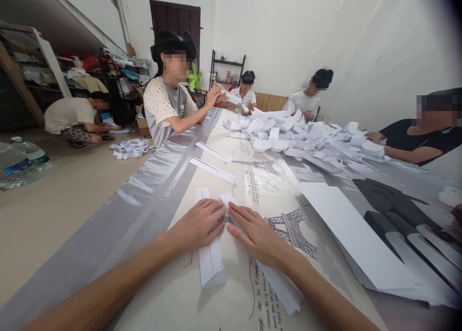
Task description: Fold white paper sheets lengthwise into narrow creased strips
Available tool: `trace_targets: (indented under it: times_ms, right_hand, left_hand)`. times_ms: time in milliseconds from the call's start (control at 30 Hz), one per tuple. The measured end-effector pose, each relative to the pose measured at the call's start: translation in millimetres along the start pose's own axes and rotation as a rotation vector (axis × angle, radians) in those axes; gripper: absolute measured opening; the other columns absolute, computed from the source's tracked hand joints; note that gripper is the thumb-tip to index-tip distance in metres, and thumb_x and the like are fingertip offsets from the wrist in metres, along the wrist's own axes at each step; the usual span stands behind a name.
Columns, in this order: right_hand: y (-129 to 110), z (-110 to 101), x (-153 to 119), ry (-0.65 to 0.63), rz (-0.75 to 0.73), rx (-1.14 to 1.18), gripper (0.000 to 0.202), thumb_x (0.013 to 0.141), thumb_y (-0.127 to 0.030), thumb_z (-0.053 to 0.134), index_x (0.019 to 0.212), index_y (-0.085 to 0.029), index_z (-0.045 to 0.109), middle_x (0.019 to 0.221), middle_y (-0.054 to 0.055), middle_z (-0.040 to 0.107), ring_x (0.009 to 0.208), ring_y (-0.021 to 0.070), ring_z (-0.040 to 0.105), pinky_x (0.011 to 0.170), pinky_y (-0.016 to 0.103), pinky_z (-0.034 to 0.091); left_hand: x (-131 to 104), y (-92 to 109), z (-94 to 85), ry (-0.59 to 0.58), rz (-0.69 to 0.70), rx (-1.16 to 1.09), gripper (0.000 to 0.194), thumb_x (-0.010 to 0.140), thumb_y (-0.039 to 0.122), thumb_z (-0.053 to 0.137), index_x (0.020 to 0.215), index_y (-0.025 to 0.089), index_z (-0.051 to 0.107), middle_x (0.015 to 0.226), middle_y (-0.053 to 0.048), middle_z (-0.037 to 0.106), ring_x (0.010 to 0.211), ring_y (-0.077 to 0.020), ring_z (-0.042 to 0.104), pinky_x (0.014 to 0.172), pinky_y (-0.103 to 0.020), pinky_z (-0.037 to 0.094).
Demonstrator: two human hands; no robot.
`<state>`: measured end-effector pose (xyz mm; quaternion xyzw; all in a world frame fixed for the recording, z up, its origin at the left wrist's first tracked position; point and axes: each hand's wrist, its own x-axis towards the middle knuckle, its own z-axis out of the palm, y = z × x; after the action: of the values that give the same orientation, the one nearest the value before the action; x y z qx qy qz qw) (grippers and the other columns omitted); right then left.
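Two folded white paper strips lie on the printed tablecloth before me. My left hand (202, 222) rests flat on the left paper strip (212, 268), fingers stretched out toward the middle. Under my right hand (256, 232) lies the right paper strip (279, 290), its far end showing beyond the fingertips. The right hand's fingers are extended, and the thumb points at the left hand. Farther up the table are two more folded strips, a nearer one (212, 171) and a farther one (214, 152).
A large heap of folded paper pieces (288, 133) covers the table's far right. Flat white sheets (346, 230) lie at my right. Several people sit around the table; one person (75, 117) crouches on the floor at left near another paper pile (130, 149) and plastic bottles (21, 160).
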<state>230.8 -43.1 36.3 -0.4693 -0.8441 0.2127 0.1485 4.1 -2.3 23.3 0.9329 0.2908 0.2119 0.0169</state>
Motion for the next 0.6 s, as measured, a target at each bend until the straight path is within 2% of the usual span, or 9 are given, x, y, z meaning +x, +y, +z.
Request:
trace_targets:
  times_ms: [100, 167, 333, 600]
  right_hand:
    - [-2.5, 3.3, 0.2, 0.024, -0.025, -0.042, 0.059, 0.106, -0.053, 0.029, 0.159, -0.028, 0.027, 0.165, 0.002, 0.028, 0.151, 0.0249, 0.025, 0.122, 0.049, 0.026]
    - [-3.7, 6.2, 0.5, 0.037, -0.033, -0.066, 0.06, 0.106, -0.053, 0.029, 0.159, -0.026, 0.027, 0.164, 0.003, 0.029, 0.151, 0.0253, 0.025, 0.122, 0.049, 0.026]
    - [-3.3, 14.6, 1.5, 0.085, -0.028, -0.117, 0.062, 0.105, -0.053, 0.031, 0.158, -0.02, 0.03, 0.162, 0.007, 0.034, 0.149, 0.027, 0.029, 0.121, 0.049, 0.029]
    - [-4.2, 18.6, 1.7, 0.116, -0.004, -0.121, 0.062, 0.105, -0.053, 0.032, 0.156, -0.018, 0.035, 0.161, 0.008, 0.036, 0.148, 0.0295, 0.031, 0.12, 0.052, 0.031]
  left_hand:
    - [-0.6, 0.7, 6.9, 0.036, -0.034, 0.053, 0.039, 0.103, 0.028, 0.042, 0.14, 0.017, 0.046, 0.143, -0.015, 0.054, 0.131, -0.0286, 0.052, 0.107, -0.046, 0.044]
    - [-1.0, 0.8, 11.2, 0.013, -0.037, 0.075, 0.043, 0.105, 0.031, 0.04, 0.146, 0.016, 0.041, 0.148, -0.016, 0.05, 0.135, -0.0286, 0.049, 0.109, -0.046, 0.043]
    - [-1.4, 1.0, 14.4, -0.05, -0.058, 0.096, 0.045, 0.106, 0.034, 0.037, 0.144, 0.01, 0.044, 0.147, -0.019, 0.051, 0.137, -0.0292, 0.048, 0.112, -0.046, 0.04]
    - [-1.0, 1.7, 13.7, -0.035, -0.06, 0.091, 0.045, 0.106, 0.034, 0.037, 0.143, 0.01, 0.044, 0.147, -0.019, 0.052, 0.137, -0.0293, 0.048, 0.112, -0.046, 0.042]
